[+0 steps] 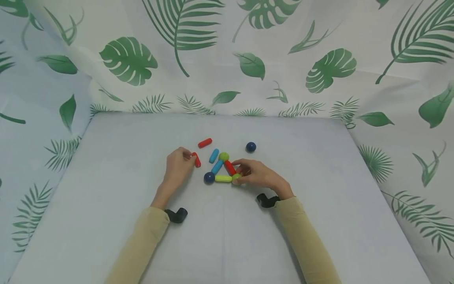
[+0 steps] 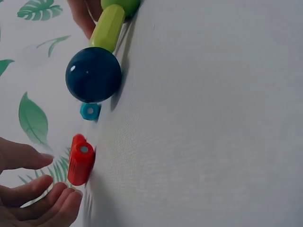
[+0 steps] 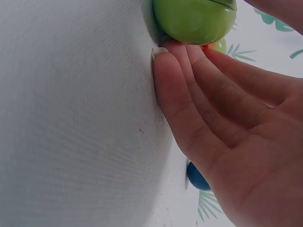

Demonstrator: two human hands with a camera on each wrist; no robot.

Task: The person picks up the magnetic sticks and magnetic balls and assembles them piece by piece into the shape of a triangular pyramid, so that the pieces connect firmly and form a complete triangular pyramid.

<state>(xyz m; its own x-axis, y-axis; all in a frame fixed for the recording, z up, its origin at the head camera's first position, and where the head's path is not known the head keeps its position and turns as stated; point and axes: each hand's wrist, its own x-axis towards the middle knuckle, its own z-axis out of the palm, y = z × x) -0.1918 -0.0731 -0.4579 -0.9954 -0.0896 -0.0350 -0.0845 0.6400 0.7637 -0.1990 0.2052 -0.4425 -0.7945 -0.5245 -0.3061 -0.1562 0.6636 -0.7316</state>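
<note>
A triangle of magnetic rods and balls lies mid-table: a blue rod (image 1: 217,167), a red rod (image 1: 229,168) and a yellow-green rod (image 1: 223,178) join a green ball (image 1: 224,156) at the far corner, a dark blue ball (image 1: 209,177) at near left and another green ball (image 3: 196,19) at near right. My right hand (image 1: 260,173) holds that near-right ball between thumb and fingers. My left hand (image 1: 179,163) is at a loose red rod (image 2: 81,163), thumb and fingers spread beside it; whether they touch cannot be told.
Beyond the triangle's left side lie a loose blue rod (image 1: 214,156) and another red rod (image 1: 205,142). A dark blue ball (image 1: 251,147) sits behind the right hand. Leaf-patterned cloth (image 1: 213,86) rises at the table's back and sides.
</note>
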